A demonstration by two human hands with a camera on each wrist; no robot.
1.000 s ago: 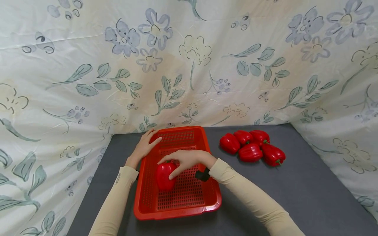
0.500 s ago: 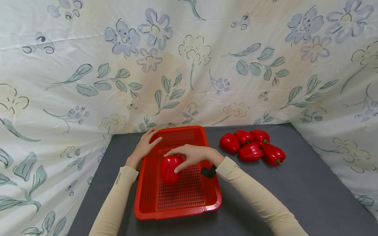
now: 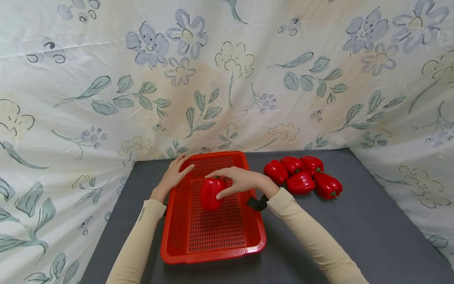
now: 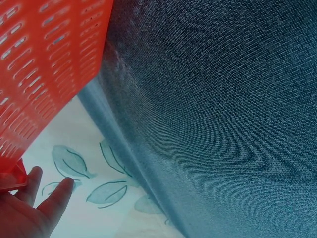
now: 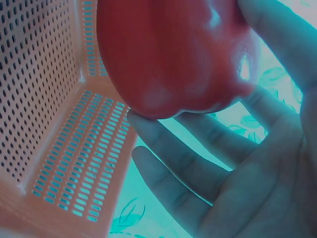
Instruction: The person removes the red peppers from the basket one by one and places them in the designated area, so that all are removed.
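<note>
My right hand holds a glossy red bell pepper over the inside of a red-orange plastic basket, thumb on one side and fingers on the other. In the right wrist view the fingertips lie under the rounded end of the pepper, with the slotted basket wall beyond. My left hand grips the basket's far left corner, its thumb over the inner side. In the left wrist view the fingers of this hand reach past the outer rim.
Several more red bell peppers lie grouped on the dark grey tabletop to the right of the basket. A floral cloth hangs behind the table and along both sides.
My right hand has moved up and to the right in the head view, carrying the bell pepper from the basket's left side towards its middle. My left hand and the basket stay nearly still.
</note>
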